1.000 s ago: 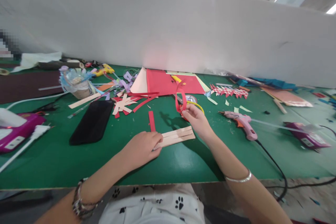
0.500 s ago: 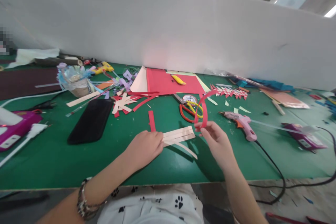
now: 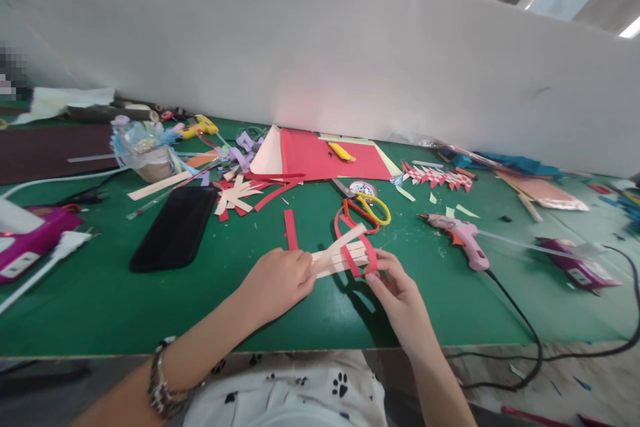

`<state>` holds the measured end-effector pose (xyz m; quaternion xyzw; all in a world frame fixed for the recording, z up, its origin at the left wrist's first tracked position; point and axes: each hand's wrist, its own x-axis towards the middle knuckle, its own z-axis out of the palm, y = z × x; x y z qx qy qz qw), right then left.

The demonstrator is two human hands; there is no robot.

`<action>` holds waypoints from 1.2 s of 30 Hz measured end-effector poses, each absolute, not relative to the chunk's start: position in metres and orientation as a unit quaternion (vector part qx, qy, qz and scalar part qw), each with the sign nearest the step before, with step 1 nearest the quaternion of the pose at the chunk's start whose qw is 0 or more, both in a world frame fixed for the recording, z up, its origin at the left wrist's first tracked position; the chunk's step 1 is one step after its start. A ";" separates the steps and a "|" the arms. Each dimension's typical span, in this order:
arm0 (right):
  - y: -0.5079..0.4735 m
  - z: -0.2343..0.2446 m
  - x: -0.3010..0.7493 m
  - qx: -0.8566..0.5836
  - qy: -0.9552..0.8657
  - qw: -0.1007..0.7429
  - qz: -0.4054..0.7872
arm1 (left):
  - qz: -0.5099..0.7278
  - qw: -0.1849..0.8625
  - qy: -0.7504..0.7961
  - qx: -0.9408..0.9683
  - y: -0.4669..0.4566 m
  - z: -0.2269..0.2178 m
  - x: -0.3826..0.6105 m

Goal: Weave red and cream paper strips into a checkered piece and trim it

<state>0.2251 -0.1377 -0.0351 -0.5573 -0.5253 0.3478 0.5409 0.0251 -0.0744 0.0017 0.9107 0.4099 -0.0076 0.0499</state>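
My left hand (image 3: 283,281) is closed over the left end of several cream paper strips (image 3: 334,263), pinning them to the green table. One cream strip (image 3: 350,235) rises and slants up to the right above the others. Between the fingers and thumb of my right hand (image 3: 396,290) is a red paper strip (image 3: 371,248), bent into a loop over the right part of the cream strips. A short red strip (image 3: 290,229) extends above my left hand, its lower end hidden by the hand. Scissors (image 3: 380,212) with red and yellow handles lie just beyond the loop.
A black phone (image 3: 175,230) lies at left, near a pile of cut paper strips (image 3: 236,195). Red paper sheets (image 3: 305,157) carry a yellow cutter (image 3: 341,151). On the right are a pink glue gun (image 3: 463,237), a woven red-and-white piece (image 3: 437,175) and a purple power strip (image 3: 577,259).
My right hand has moved left and down, bringing the red strip over the cream strips. The loose cream strip that pointed down to the right now slants upward.
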 end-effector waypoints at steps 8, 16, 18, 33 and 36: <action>-0.138 -0.034 0.219 -0.556 -0.503 0.559 0.354 | -0.040 0.033 0.396 0.917 -0.074 0.002 0.027; -0.139 -0.032 0.218 -0.545 -0.565 0.532 0.318 | -0.035 0.041 0.371 0.927 -0.073 0.000 0.023; -0.140 -0.031 0.217 -0.536 -0.596 0.506 0.318 | -0.033 0.038 0.366 0.929 -0.073 0.000 0.023; -0.137 -0.032 0.215 -0.548 -0.726 0.354 0.217 | -0.022 0.081 0.358 0.930 -0.072 0.002 0.020; -0.133 -0.034 0.215 -0.545 -0.731 0.350 0.216 | -0.018 0.087 0.354 0.931 -0.071 0.001 0.019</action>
